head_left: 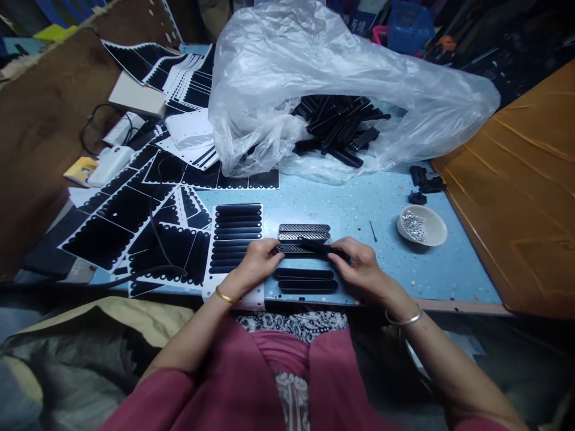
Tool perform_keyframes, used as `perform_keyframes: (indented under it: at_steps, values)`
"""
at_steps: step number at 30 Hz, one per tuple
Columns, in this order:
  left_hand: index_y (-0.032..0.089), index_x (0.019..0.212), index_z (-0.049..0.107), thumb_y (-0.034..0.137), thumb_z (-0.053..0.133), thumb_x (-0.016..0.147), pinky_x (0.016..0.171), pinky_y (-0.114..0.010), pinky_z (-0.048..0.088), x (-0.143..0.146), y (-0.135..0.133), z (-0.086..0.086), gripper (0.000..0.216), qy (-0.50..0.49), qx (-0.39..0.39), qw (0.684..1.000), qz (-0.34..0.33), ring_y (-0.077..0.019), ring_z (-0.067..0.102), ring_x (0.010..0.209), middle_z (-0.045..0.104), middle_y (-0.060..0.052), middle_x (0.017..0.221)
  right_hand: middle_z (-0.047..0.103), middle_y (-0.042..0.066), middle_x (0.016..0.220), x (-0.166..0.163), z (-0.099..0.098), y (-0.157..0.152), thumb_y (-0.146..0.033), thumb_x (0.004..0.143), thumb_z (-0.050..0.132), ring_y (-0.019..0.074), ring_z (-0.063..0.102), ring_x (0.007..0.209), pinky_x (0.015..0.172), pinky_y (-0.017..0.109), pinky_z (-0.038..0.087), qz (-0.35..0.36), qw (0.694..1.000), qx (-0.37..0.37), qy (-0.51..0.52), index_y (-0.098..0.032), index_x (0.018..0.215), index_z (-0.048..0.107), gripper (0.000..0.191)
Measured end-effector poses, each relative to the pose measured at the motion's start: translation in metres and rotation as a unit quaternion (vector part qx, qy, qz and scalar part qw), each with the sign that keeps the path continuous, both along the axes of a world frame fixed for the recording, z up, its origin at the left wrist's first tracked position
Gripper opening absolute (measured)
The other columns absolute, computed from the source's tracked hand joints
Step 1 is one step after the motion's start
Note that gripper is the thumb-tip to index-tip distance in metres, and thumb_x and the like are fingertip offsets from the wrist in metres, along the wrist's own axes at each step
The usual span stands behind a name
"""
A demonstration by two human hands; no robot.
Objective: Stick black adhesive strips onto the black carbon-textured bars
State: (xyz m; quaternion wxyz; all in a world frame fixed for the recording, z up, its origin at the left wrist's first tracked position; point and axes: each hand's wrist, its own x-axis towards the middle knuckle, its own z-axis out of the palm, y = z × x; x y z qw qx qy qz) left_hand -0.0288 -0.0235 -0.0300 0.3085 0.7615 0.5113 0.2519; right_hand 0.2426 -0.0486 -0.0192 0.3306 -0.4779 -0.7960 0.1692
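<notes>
My left hand is closed, thumb and fingertips at the left end of a black textured strip lying on the table. Between the thumb and fingers of my right hand is a black elongated plastic piece, tilted across the right part of that strip. Just behind them lie textured strips with a light sheen. Nearer my body rest two smooth black strips with rounded ends. Beside my left hand is a white sheet carrying a column of black rounded stickers.
A large clear plastic bag at the back opens onto a pile of black plastic pieces. More black sticker sheets cover the left side. A white bowl of small metal parts stands right, near an orange-brown panel.
</notes>
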Motion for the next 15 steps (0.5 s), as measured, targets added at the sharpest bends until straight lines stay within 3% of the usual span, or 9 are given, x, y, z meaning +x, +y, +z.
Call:
perform_keyframes:
  at_steps: [4, 8, 15]
  values:
    - [0.013, 0.088, 0.071, 0.013, 0.067, 0.074, 0.059, -0.024, 0.045, -0.001, -0.004, 0.001, 0.015, -0.045, -0.018, 0.999, -0.008, -0.0114, 0.056, 0.058, 0.064, -0.001, 0.068, 0.070, 0.008, 0.079, 0.006, 0.008, -0.011, -0.018, 0.086, 0.058, 0.0188, 0.066, 0.071, 0.062, 0.031, 0.055, 0.022, 0.999, 0.019, -0.021, -0.017, 0.088, 0.067, 0.009]
    - [0.011, 0.099, 0.072, 0.012, 0.070, 0.071, 0.058, -0.023, 0.048, -0.005, -0.005, -0.003, 0.028, -0.125, -0.064, 0.990, 0.025, -0.0102, 0.059, 0.057, 0.068, -0.002, 0.072, 0.073, 0.011, 0.088, 0.001, 0.011, -0.011, -0.017, 0.086, 0.060, 0.0207, 0.070, 0.079, 0.068, 0.033, 0.059, 0.031, 0.998, 0.045, -0.011, -0.017, 0.092, 0.068, 0.010]
    - [0.011, 0.096, 0.075, 0.018, 0.068, 0.074, 0.059, -0.023, 0.051, -0.008, -0.005, -0.006, 0.025, -0.206, -0.156, 0.966, 0.030, -0.0119, 0.063, 0.063, 0.074, -0.007, 0.078, 0.074, 0.011, 0.091, -0.020, 0.011, 0.001, -0.019, 0.087, 0.059, 0.0218, 0.071, 0.081, 0.071, 0.036, 0.060, 0.054, 0.998, 0.007, -0.010, -0.018, 0.093, 0.070, 0.013]
